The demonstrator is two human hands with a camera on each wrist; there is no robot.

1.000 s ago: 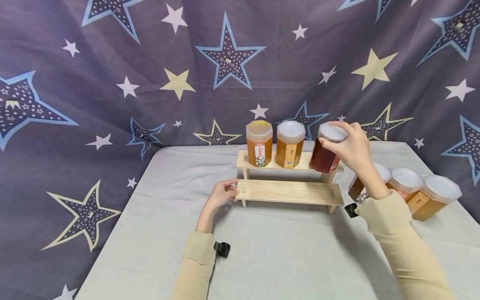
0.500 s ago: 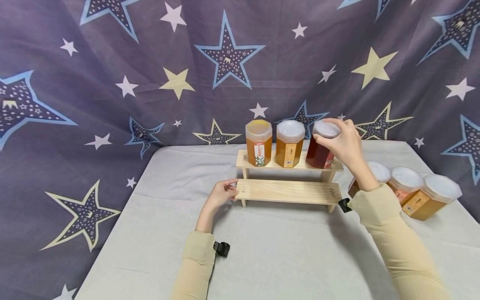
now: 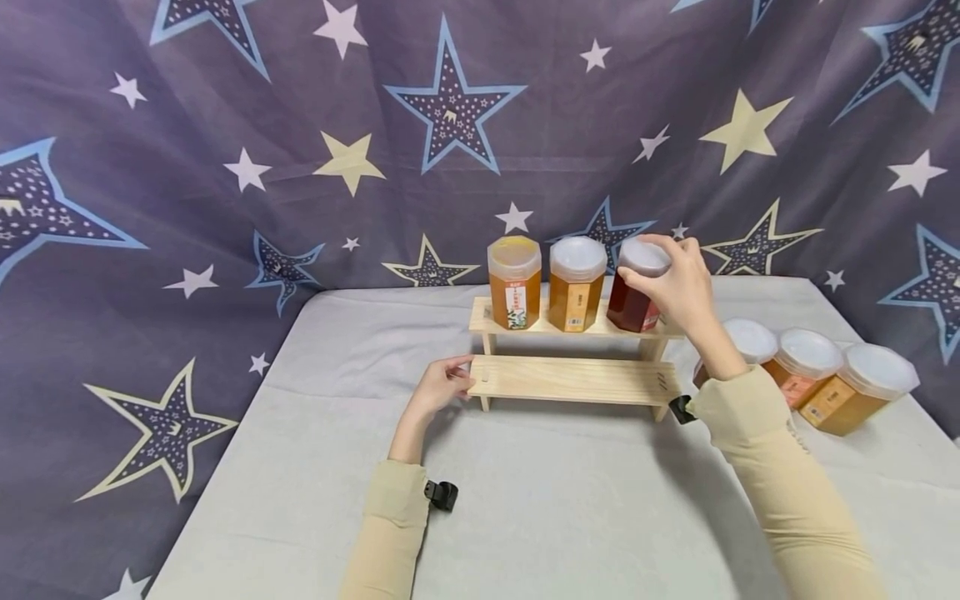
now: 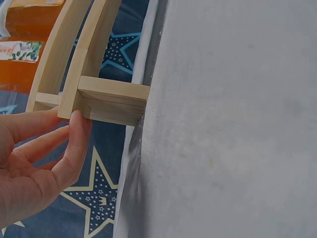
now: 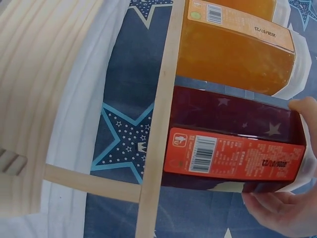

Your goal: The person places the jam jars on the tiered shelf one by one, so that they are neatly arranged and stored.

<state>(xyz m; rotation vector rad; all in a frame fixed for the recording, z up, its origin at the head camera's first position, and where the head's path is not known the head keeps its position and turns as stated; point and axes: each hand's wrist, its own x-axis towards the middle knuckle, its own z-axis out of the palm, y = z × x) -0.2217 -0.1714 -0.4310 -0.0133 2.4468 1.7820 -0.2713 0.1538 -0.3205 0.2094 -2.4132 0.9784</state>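
Note:
My right hand [image 3: 678, 283] grips a dark red honey jar [image 3: 632, 302] by its white lid, from above and the right. The jar stands upright at the right part of the upper shelf of a two-tier wooden rack [image 3: 573, 380]; in the right wrist view its base meets the shelf board [image 5: 159, 119]. My left hand [image 3: 438, 387] pinches the left end of the lower shelf between thumb and fingers, as the left wrist view [image 4: 47, 158] also shows. Two amber jars, one with a white and red label [image 3: 515, 283] and one with an orange label [image 3: 577, 283], stand left of the red one.
On the table [image 3: 525, 500] right of the rack stand several more jars, among them an amber one [image 3: 855, 392] and one with a reddish label [image 3: 801, 367]; my right forearm partly covers them. A star-patterned curtain [image 3: 300, 125] hangs behind.
My right hand has brought the dark red jar left and down onto the upper shelf, closer to the middle jar. My left hand keeps its hold on the rack.

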